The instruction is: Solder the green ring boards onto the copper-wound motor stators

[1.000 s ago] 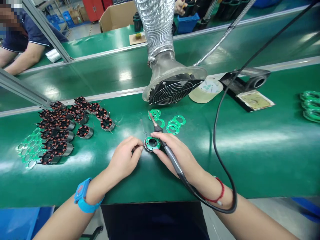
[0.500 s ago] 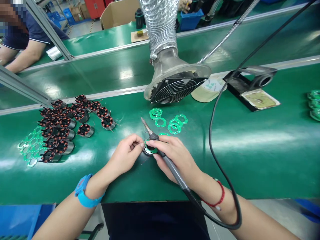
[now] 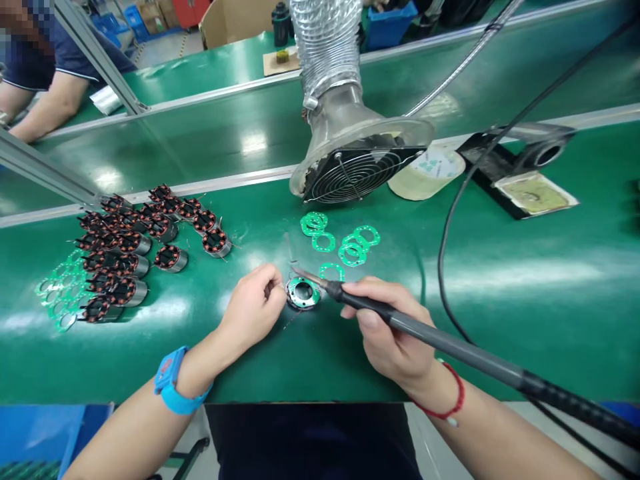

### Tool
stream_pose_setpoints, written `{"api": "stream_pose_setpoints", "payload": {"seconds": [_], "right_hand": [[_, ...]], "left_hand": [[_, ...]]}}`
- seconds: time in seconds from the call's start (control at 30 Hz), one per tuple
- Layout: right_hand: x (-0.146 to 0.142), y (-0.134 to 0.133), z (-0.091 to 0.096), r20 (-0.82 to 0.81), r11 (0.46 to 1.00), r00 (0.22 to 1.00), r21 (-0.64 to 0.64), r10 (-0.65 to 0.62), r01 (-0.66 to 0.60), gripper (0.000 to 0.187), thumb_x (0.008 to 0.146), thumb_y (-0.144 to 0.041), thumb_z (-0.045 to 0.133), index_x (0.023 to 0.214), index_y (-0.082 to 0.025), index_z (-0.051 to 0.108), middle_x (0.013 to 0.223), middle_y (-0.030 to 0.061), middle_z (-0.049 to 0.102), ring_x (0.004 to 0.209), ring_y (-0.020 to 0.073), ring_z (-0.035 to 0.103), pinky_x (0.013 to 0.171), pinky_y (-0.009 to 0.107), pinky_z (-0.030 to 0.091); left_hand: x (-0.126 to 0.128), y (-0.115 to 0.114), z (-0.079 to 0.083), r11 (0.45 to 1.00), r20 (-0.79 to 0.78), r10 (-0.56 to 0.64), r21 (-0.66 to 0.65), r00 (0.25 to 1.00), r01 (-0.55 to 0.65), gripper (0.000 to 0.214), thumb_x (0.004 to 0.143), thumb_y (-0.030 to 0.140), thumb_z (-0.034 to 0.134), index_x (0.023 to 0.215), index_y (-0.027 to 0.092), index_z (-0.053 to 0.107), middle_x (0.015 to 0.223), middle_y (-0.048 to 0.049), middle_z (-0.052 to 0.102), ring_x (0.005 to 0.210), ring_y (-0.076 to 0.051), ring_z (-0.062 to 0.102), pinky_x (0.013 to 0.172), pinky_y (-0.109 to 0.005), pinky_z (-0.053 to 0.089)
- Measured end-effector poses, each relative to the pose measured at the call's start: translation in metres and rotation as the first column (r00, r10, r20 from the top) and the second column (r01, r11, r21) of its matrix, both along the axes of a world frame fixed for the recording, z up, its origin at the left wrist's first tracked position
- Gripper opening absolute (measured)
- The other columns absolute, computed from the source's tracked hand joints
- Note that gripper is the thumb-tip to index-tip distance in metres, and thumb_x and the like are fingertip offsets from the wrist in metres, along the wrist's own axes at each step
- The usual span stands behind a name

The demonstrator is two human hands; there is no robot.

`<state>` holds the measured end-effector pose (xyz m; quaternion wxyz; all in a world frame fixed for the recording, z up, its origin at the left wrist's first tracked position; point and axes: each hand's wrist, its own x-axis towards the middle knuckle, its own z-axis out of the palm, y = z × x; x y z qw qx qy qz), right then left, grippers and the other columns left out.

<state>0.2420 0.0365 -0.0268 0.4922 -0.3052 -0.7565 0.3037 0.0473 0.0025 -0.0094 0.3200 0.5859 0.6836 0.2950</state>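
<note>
My right hand (image 3: 397,327) is closed around the grey handle of a soldering iron (image 3: 450,340). The iron's tip points left, over the upper edge of a green ring-shaped circuit board (image 3: 294,294); whether it touches cannot be told. That board lies on a motor stator with a dark hole in its middle. On the stator's left side, my left hand (image 3: 254,301) has its fingers curled in a pinch; what they grip, if anything, is hidden. Just beyond the stator lie several loose green ring boards (image 3: 353,252).
Several copper-wound stators (image 3: 170,259) crowd the left, beside more ring boards (image 3: 63,290). A fume extractor hood (image 3: 360,170) hangs ahead. Behind it sit a tape roll (image 3: 425,177) and an iron stand (image 3: 520,180). The iron's cable (image 3: 443,267) loops at right. A co-worker's arm (image 3: 50,110) shows far left.
My right hand has moved right, off the stator, and turned the soldering iron so that its tip now points left at the board. My left hand stays beside the stator.
</note>
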Motion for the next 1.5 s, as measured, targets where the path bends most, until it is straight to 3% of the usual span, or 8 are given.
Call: {"api": "stream_pose_setpoints", "payload": {"seconds": [0.33,0.57,0.77,0.97,1.07,1.2,1.37,1.5], "right_hand": [[-0.001,0.003,0.008,-0.01,0.991,0.994,0.083,0.109,-0.107,0.014,0.09,-0.028,0.046,0.092,-0.021,0.058,0.058,-0.0008,0.057,0.048,0.0135,0.053,0.049,0.031,0.045],[-0.004,0.0,0.0,0.024,0.999,0.999,0.025,0.039,-0.04,0.028,0.091,-0.023,0.05,0.119,-0.024,0.051,0.084,0.0048,0.072,0.072,0.0189,0.068,0.068,0.036,0.055],[-0.019,0.007,0.001,0.405,0.971,0.899,0.094,0.166,-0.222,0.047,0.086,-0.013,0.049,0.13,-0.024,0.041,0.112,0.0091,0.068,0.108,0.0261,0.06,0.088,0.047,0.05],[-0.021,0.009,-0.006,0.449,0.973,0.878,0.066,0.168,-0.221,0.05,0.084,-0.011,0.05,0.131,-0.021,0.04,0.111,0.0113,0.064,0.1,0.025,0.059,0.083,0.046,0.052],[-0.018,0.012,-0.008,0.43,0.986,0.897,0.08,0.101,-0.149,0.052,0.085,-0.021,0.057,0.133,-0.021,0.037,0.111,0.0129,0.064,0.099,0.0265,0.058,0.083,0.047,0.052],[-0.016,0.013,-0.009,0.418,0.981,0.902,0.101,0.109,-0.166,0.053,0.085,-0.02,0.056,0.134,-0.022,0.035,0.111,0.0123,0.063,0.099,0.0261,0.058,0.083,0.046,0.052],[-0.019,0.01,-0.009,0.483,0.968,0.87,0.151,0.104,-0.2,0.05,0.086,-0.029,0.058,0.132,-0.02,0.04,0.102,0.011,0.066,0.089,0.0256,0.06,0.078,0.045,0.05],[-0.02,0.007,-0.007,0.465,0.946,0.874,0.196,0.141,-0.257,0.057,0.084,-0.024,0.058,0.135,-0.021,0.036,0.116,0.0119,0.064,0.113,0.0286,0.053,0.089,0.049,0.045]], "left_hand": [[0.001,-0.001,0.0,1.0,-0.007,0.014,-0.007,1.0,-0.014,0.014,0.077,0.013,0.041,0.065,0.019,0.04,0.059,0.0051,0.039,0.057,-0.01,0.036,0.056,-0.024,0.027],[0.001,0.0,0.001,1.0,-0.029,-0.002,-0.008,1.0,0.002,0.013,0.076,0.013,0.041,0.064,0.02,0.039,0.059,0.0047,0.04,0.058,-0.011,0.037,0.056,-0.025,0.027],[0.002,0.001,0.0,0.999,-0.068,-0.026,0.032,0.997,0.028,0.016,0.074,0.012,0.042,0.062,0.02,0.035,0.06,0.0048,0.039,0.058,-0.011,0.036,0.057,-0.025,0.027],[-0.004,-0.002,0.001,0.997,0.041,-0.046,-0.053,0.998,0.048,0.009,0.081,0.02,0.046,0.073,0.02,0.045,0.065,0.0041,0.047,0.062,-0.012,0.044,0.059,-0.025,0.033],[-0.01,-0.006,0.003,0.973,0.055,-0.172,-0.144,0.984,0.178,0.012,0.083,0.03,0.053,0.089,0.02,0.051,0.078,0.0015,0.055,0.07,-0.014,0.051,0.064,-0.026,0.038],[-0.013,-0.008,0.006,0.965,-0.012,-0.248,-0.087,0.969,0.246,0.008,0.084,0.02,0.048,0.078,0.019,0.053,0.077,0.0002,0.056,0.072,-0.014,0.05,0.067,-0.027,0.038],[-0.013,-0.006,0.005,0.99,0.23,-0.112,-0.052,0.967,0.127,0.008,0.084,0.023,0.053,0.078,0.018,0.055,0.071,0.0024,0.056,0.067,-0.011,0.051,0.064,-0.023,0.039],[-0.013,-0.005,0.0,0.992,0.325,-0.081,-0.068,0.942,0.108,0.011,0.083,0.027,0.056,0.078,0.017,0.056,0.07,0.0028,0.057,0.066,-0.01,0.051,0.065,-0.022,0.041]]}}
